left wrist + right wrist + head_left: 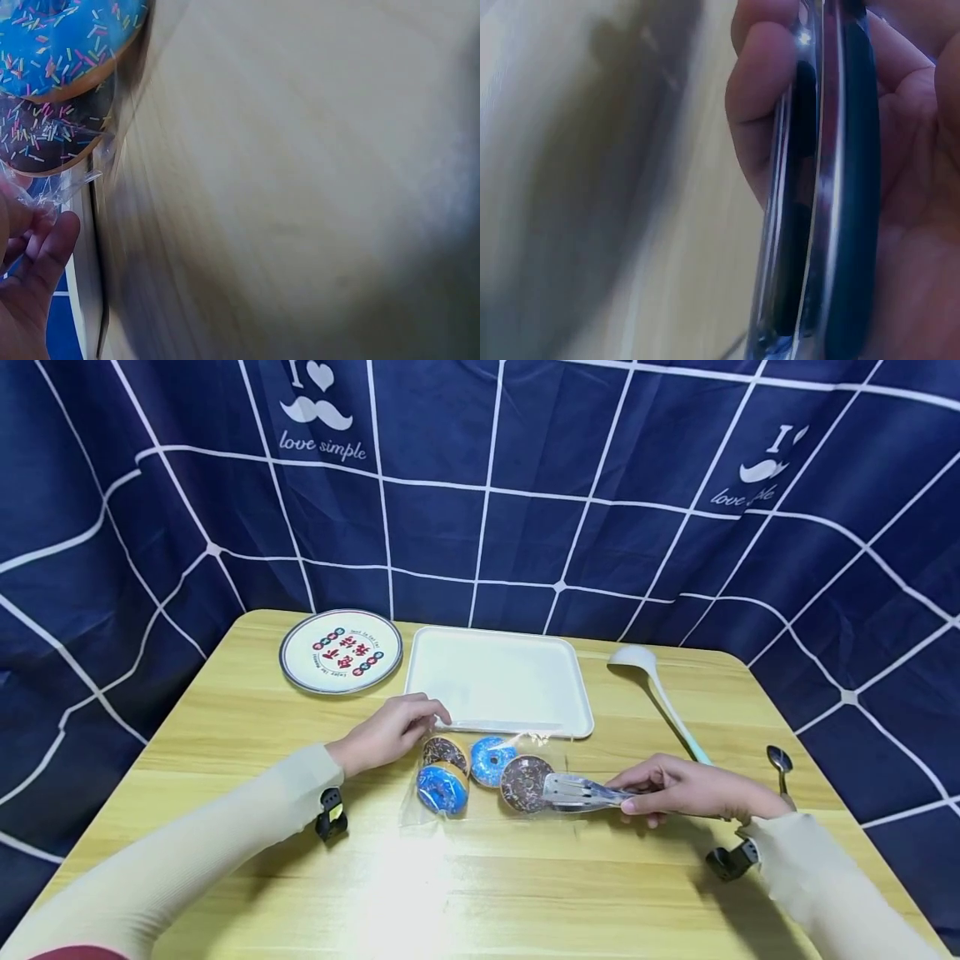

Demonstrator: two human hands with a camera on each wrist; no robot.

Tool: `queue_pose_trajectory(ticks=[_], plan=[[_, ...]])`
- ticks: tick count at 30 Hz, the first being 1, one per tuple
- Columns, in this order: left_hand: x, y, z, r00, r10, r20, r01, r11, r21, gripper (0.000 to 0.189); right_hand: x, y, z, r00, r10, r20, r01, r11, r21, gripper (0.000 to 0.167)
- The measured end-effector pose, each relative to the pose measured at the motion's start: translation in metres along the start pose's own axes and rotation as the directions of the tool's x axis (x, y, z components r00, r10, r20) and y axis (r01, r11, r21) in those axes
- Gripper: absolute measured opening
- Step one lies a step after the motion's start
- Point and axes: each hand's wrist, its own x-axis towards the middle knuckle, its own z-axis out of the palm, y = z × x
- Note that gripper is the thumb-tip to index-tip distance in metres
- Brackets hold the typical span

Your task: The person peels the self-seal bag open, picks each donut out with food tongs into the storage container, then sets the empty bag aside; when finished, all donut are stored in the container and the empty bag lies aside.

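Observation:
My left hand (393,727) pinches the edge of a clear plastic bag (64,189) in front of the white tray. Inside the bag lie several sprinkled doughnuts: a blue doughnut (442,789) leaning on a chocolate doughnut (444,752) at the left, another blue doughnut (492,760) in the middle, and another chocolate doughnut (525,783) at the right. My right hand (675,789) grips metal tongs (581,793), whose slotted head points left and overlaps the right chocolate doughnut's edge. Up close in the right wrist view, the tongs' two arms run between thumb and fingers (761,82).
Behind the bag lies a white rectangular tray (495,681). A round patterned plate (341,652) sits at the back left. On the right are a white ladle (660,689) and a small dark spoon (780,760). A blue checked curtain (450,527) surrounds the wooden table (300,893).

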Motion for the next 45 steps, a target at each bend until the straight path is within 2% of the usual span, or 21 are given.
queue_pose_trajectory(ticks=[6, 11, 15, 18, 21, 24, 27, 29, 31, 33, 38, 42, 45], plan=[[0.001, -0.001, 0.000, 1.000, -0.005, 0.006, 0.005, 1.000, -0.003, 0.029, -0.026, 0.008, -0.016, 1.000, -0.013, -0.010, 0.014, 0.998, 0.057, 0.033], [0.001, -0.001, 0.000, 1.000, -0.019, 0.011, 0.019, 1.000, -0.001, 0.028, -0.051, 0.012, -0.037, 0.999, -0.041, 0.006, 0.040, 0.992, 0.121, 0.035], [0.003, -0.001, 0.000, 1.000, -0.010, 0.010, 0.009, 1.000, 0.002, 0.028, -0.067, 0.007, -0.061, 0.998, -0.031, -0.063, 0.034, 0.998, 0.051, 0.034], [0.006, -0.001, 0.000, 1.000, 0.000, 0.008, 0.000, 1.000, 0.007, 0.027, -0.062, -0.001, -0.077, 0.986, 0.044, -0.160, -0.051, 0.998, -0.043, 0.026], [0.007, 0.000, 0.000, 1.000, -0.009, 0.007, 0.009, 1.000, 0.007, 0.027, -0.036, -0.007, -0.088, 0.953, 0.146, -0.266, -0.178, 0.979, -0.098, 0.022], [0.004, 0.000, 0.001, 0.999, -0.033, 0.006, 0.033, 0.999, 0.006, 0.027, 0.007, -0.006, -0.092, 0.920, 0.216, -0.327, -0.248, 0.967, -0.058, 0.032], [-0.002, 0.000, 0.002, 0.998, -0.060, 0.011, 0.060, 0.998, 0.004, 0.027, 0.053, -0.004, -0.092, 0.922, 0.230, -0.312, -0.237, 0.971, 0.016, 0.040], [-0.006, 0.000, 0.003, 0.998, -0.060, 0.013, 0.060, 0.998, 0.006, 0.026, 0.080, -0.006, -0.089, 0.932, 0.222, -0.285, -0.217, 0.975, 0.050, 0.040], [-0.007, 0.001, 0.003, 0.998, -0.053, 0.017, 0.052, 0.999, 0.004, 0.026, 0.102, -0.010, -0.086, 0.933, 0.237, -0.271, -0.222, 0.971, 0.084, 0.037], [-0.007, 0.002, 0.003, 0.999, -0.046, 0.018, 0.046, 0.999, 0.000, 0.026, 0.119, -0.017, -0.083, 0.927, 0.262, -0.269, -0.243, 0.965, 0.101, 0.034], [-0.003, 0.003, 0.003, 0.999, -0.041, 0.017, 0.041, 0.999, 0.012, 0.026, 0.151, -0.036, -0.082, 0.897, 0.333, -0.292, -0.306, 0.942, 0.134, 0.035], [-0.002, 0.001, 0.002, 0.999, -0.038, 0.013, 0.038, 0.999, 0.020, 0.027, 0.173, -0.044, -0.080, 0.888, 0.354, -0.293, -0.327, 0.935, 0.137, 0.038], [-0.001, 0.001, 0.003, 0.999, -0.043, 0.012, 0.043, 0.999, 0.017, 0.027, 0.187, -0.046, -0.075, 0.892, 0.353, -0.282, -0.315, 0.934, 0.171, 0.037]])
